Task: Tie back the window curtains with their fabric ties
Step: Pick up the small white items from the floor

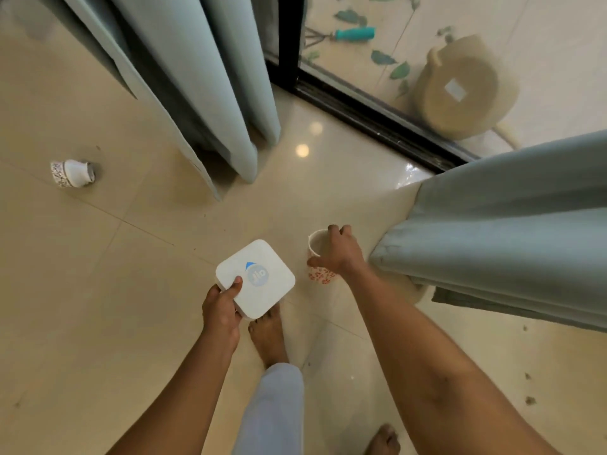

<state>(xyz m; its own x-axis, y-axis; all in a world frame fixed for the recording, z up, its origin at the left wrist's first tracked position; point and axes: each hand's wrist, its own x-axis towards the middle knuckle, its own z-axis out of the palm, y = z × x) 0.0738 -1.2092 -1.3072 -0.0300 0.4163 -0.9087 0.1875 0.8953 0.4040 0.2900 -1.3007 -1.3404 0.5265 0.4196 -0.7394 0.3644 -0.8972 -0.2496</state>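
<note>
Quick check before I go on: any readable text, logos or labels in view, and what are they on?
"Jio": round blue logo on top of the white box held in the left hand.
Pale square label on the tan stool beyond the glass: too blurred to read.
Cup in the right hand: red floral pattern only, no text.
Cup on its side: pattern only.

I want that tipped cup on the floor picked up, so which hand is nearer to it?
Left. The left hand, holding the white box, is right of the tipped cup; the right hand grips another cup farther right.
</note>
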